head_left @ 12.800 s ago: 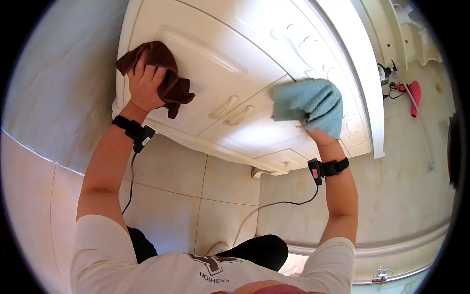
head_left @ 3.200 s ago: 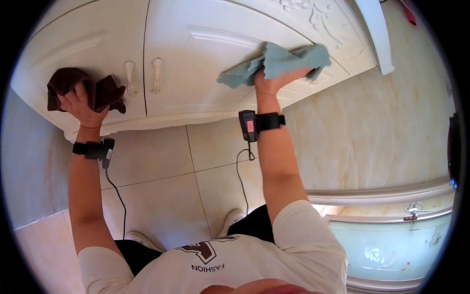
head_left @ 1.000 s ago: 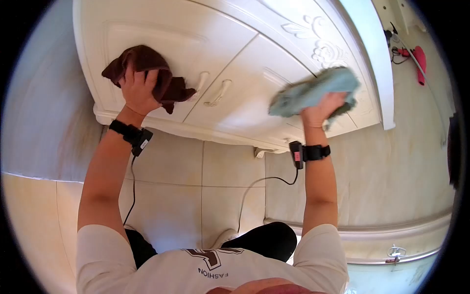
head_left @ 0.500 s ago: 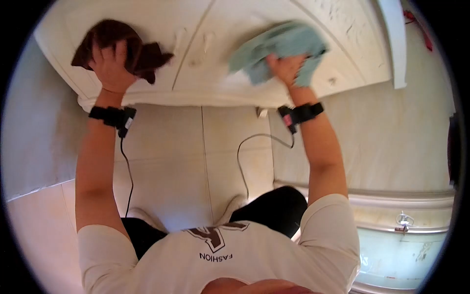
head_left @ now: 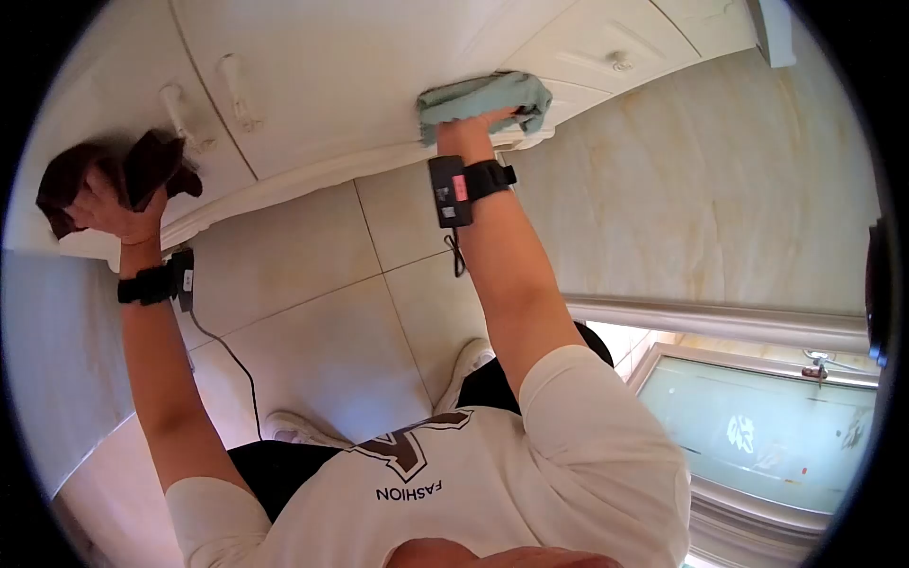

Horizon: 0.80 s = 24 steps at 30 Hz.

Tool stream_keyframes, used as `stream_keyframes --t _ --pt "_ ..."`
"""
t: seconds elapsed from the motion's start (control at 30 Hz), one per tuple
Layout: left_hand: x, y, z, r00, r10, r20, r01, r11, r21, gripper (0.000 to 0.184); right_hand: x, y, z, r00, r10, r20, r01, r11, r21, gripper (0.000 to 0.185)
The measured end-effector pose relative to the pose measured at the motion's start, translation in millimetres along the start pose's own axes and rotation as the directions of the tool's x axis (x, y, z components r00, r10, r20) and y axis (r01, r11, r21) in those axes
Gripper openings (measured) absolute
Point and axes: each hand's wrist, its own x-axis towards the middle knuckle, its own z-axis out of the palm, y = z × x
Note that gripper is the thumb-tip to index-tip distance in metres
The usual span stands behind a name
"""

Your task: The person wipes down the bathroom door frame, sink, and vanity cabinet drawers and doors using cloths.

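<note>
A dark brown cloth (head_left: 149, 170) lies bunched under my left hand (head_left: 102, 206), whose fingers curve over it against the left part of the cream cabinet (head_left: 331, 85). My right hand (head_left: 466, 135) presses a pale green cloth (head_left: 488, 95) to the cabinet front near its lower edge. Most of the right fingers are hidden by the folds. A pair of cabinet door handles, among them the left handle (head_left: 180, 115) and the right handle (head_left: 235, 90), stands between the two cloths.
A round knob (head_left: 620, 62) sits on a drawer at the upper right. Below the cabinet is a tiled floor (head_left: 312, 331). A marbled wall (head_left: 682, 199) is on the right, above a frosted glass panel (head_left: 748, 426). Cables hang from black wrist straps.
The view has turned, so the cabinet now slants. My right hand and the green cloth have moved down toward the cabinet's bottom edge. My left hand still holds the brown cloth, now lower in view.
</note>
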Motion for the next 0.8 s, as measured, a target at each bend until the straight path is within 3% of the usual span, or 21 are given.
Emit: stream_keyframes --t 0.1,0.17,0.3,0.4,0.57,0.7,0.8 --pt "-13 -13 5 0.997 -0.034 0.063 0.037 0.998 -0.048 0.086 4 20 -16 0.996 0.090 0.007 -0.091 0.995 0.030 0.057" --pt "-18 -21 10 0.996 -0.051 0.069 0.050 0.999 0.017 0.084 -10 23 -18 0.994 0.110 0.020 -0.111 0.993 0.035 0.053" --pt "-3 -14 1 0.999 0.039 0.036 -0.045 0.982 0.181 0.080 -67 8 -4 0.996 0.054 0.073 -0.055 0.998 0.016 0.046" --pt "7 0 -3 0.998 0.059 -0.019 -0.057 0.995 0.087 0.076 -88 -9 4 0.994 -0.032 0.101 0.032 0.999 0.002 0.041" --pt "-3 -16 2 0.998 0.053 0.035 -0.054 0.998 0.045 0.078 -27 17 -5 0.994 -0.097 0.043 0.098 0.994 -0.041 0.033" --pt "-14 -33 6 0.996 0.088 0.035 -0.089 0.995 0.039 0.087 47 48 -35 0.997 -0.063 -0.050 0.061 0.998 -0.031 0.028" --pt "-12 -25 3 0.996 0.067 0.065 -0.075 0.988 0.133 0.089 99 64 -61 0.994 -0.006 -0.105 0.011 0.999 0.050 0.024"
